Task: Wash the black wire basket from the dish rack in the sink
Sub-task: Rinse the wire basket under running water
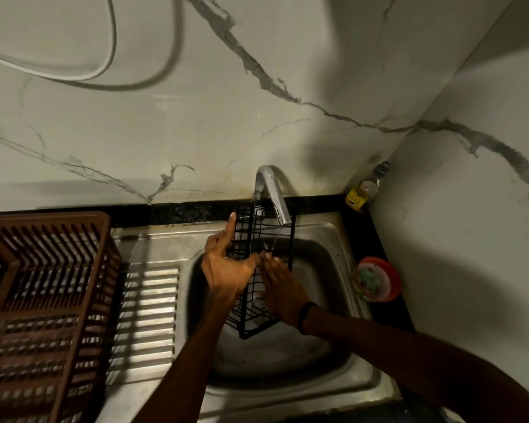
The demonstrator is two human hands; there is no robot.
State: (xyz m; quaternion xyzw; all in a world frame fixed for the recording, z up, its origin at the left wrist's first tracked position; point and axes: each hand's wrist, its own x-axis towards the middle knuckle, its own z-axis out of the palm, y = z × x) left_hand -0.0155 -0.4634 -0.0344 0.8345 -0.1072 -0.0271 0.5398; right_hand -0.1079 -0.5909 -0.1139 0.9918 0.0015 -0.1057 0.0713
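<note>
Blk wire basket (pixel 258 239), shiny steel sink (pixel 342 248), brown plastic rack (pixel 43 270)

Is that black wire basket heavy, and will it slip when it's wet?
Probably light: the black wire basket is thin wire, mostly gaps. Likely stiff: it holds its boxy shape. Possibly slippery: the faucet is wetting it.
</note>
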